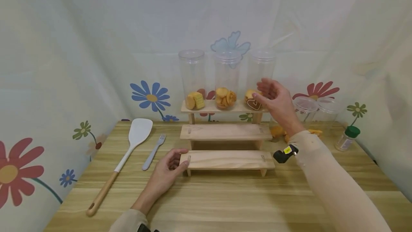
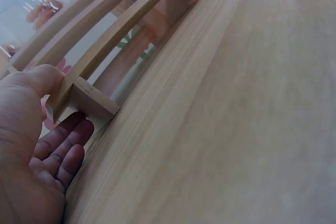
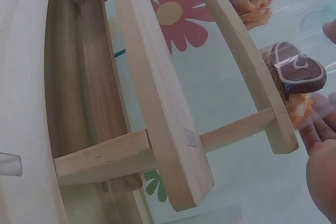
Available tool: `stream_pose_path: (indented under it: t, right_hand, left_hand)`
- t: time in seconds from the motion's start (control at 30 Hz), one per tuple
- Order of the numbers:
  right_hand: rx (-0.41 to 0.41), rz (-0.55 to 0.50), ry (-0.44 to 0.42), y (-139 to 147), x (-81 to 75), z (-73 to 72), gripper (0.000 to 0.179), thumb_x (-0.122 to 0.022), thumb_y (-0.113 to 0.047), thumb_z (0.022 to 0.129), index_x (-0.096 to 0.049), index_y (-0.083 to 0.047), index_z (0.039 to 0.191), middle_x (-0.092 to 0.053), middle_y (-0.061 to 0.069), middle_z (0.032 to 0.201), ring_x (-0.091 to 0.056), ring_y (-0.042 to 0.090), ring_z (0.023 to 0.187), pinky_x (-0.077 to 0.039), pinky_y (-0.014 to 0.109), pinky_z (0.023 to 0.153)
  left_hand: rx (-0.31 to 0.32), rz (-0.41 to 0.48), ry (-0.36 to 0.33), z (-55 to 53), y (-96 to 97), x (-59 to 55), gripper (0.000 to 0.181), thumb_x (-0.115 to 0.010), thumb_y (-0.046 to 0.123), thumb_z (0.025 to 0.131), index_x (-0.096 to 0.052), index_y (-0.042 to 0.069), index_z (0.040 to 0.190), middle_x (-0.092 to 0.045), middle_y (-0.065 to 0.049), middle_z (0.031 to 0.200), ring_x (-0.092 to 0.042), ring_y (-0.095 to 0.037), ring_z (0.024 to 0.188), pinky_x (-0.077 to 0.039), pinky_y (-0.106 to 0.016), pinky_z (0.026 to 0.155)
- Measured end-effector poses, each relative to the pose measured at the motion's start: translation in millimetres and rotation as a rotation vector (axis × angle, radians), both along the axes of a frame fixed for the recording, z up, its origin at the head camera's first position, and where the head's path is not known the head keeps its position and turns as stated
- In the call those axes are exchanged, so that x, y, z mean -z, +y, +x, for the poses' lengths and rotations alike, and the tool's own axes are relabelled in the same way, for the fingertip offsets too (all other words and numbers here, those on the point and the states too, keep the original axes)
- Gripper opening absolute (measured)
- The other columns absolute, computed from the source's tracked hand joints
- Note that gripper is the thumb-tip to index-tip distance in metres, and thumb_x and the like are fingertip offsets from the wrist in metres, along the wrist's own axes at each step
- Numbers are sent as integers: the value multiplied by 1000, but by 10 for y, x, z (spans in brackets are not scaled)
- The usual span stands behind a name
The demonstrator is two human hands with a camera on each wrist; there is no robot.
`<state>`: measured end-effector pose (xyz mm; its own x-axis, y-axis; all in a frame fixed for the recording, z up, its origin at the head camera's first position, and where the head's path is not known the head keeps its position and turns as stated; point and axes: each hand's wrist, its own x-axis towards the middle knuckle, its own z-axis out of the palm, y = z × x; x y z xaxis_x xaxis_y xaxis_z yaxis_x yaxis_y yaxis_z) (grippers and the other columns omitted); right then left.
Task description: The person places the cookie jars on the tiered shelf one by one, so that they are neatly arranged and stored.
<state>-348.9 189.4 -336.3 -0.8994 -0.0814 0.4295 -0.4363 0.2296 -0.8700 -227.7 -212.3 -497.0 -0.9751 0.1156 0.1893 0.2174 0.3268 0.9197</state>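
A three-step wooden display stand [image 1: 226, 131] stands on the table. On its top step are three clear jars: the left jar [image 1: 192, 71] holds yellow biscuits, the middle jar [image 1: 227, 72] holds round ring-like snacks, and the right jar [image 1: 261, 69] contains a heart-shaped chocolate cookie [image 3: 299, 69]. My left hand [image 1: 167, 169] grips the left end of the lowest step, thumb over the board and fingers below it in the left wrist view. Beside the right jar, my right hand [image 1: 278, 101] has its fingers extended and thumb spread; contact with the jar is unclear.
A white spatula [image 1: 140, 131] with a wooden handle and a grey-blue fork [image 1: 154, 152] lie left of the stand. Right of it are two more clear jars, one being the rear jar [image 1: 327, 108], orange-yellow items [image 1: 277, 131] and a green-capped shaker [image 1: 348, 139]. Flowered cloth hangs behind.
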Motion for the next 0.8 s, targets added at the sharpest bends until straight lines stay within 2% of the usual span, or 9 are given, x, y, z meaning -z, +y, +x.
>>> stream_pose_path:
  t: [0.2, 0.33, 0.5, 0.67, 0.8]
  right_hand:
    - [-2, 4, -48, -5, -2, 28, 70, -81, -28, 106, -49, -8, 164, -60, 13, 160, -56, 26, 150, -44, 36, 124]
    - [-8, 15, -58, -7, 1, 35, 74, -80, -30, 106, -45, -9, 167, -58, 11, 164, -53, 26, 153, -42, 39, 126]
    - [-10, 38, -25, 0, 11, 53, 83, -81, -27, 105, -36, -8, 172, -52, 13, 169, -48, 30, 157, -36, 48, 131]
    - [-5, 32, 0, 32, 35, 102, 86, -82, -24, 105, -33, -9, 174, -50, 13, 171, -47, 31, 158, -35, 48, 131]
    - [11, 26, 55, 68, 63, 177, 85, -81, -20, 105, -34, -7, 174, -51, 14, 170, -48, 33, 158, -36, 48, 130]
  left_hand:
    - [11, -6, 19, -4, -13, 17, 39, -81, 28, 105, -71, 21, 142, -76, -8, 113, -70, -20, 96, -55, -27, 82]
    - [12, -2, 17, 3, -16, 17, 40, -81, 28, 106, -70, 20, 143, -75, -8, 113, -70, -20, 96, -55, -27, 82]
    - [8, -5, 11, 8, -14, 14, 40, -81, 29, 106, -70, 20, 144, -75, -8, 113, -69, -20, 96, -55, -27, 82]
    - [9, -4, 15, -5, -13, 20, 40, -81, 29, 106, -70, 21, 143, -75, -8, 113, -70, -21, 97, -55, -27, 82]
    - [15, -2, 21, -9, -16, 19, 40, -81, 30, 106, -70, 21, 143, -75, -8, 113, -70, -21, 97, -55, -27, 82]
